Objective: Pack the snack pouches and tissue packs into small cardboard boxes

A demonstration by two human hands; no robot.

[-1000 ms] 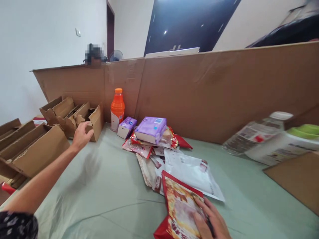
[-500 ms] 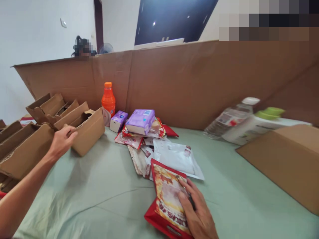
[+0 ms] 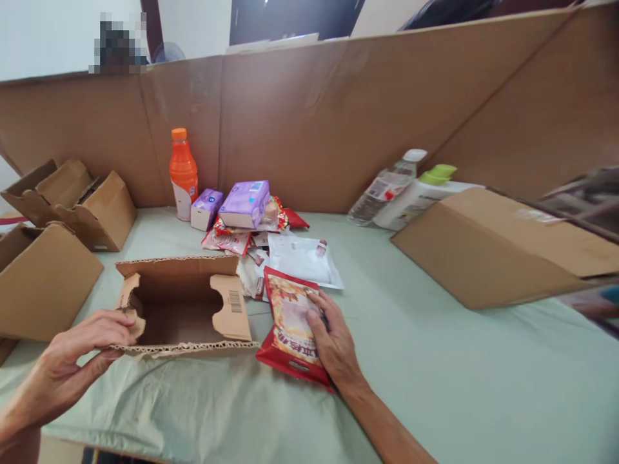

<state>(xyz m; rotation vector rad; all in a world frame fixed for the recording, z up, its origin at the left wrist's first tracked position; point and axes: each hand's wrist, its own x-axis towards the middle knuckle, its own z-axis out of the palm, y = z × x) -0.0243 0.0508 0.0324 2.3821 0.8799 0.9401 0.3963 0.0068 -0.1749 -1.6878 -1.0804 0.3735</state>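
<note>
My left hand [image 3: 91, 345] grips the left end of an open cardboard box [image 3: 186, 348], its fingers over the edge by the flap. Nothing lies on the part of the box's floor that shows. My right hand [image 3: 331, 338] is closed on a red snack bag [image 3: 293, 325] with a printed front, tilted just right of the box. Behind the bag lie a white flat pouch [image 3: 302, 258] and a small pink packet [image 3: 227, 241]. Purple tissue packs [image 3: 244, 205] rest on and beside red wrapped packets farther back.
An orange bottle [image 3: 184, 177] stands by the cardboard wall [image 3: 290, 122]. More open boxes [image 3: 48, 283] are at the left. At the right, a clear bottle [image 3: 387, 190] and a white bottle with a green cap [image 3: 416, 200] lean near a large carton [image 3: 483, 251].
My left hand has brought a box from the left group toward the front, beside the red snack bag. My right hand keeps hold of the bag. The view has shifted.
</note>
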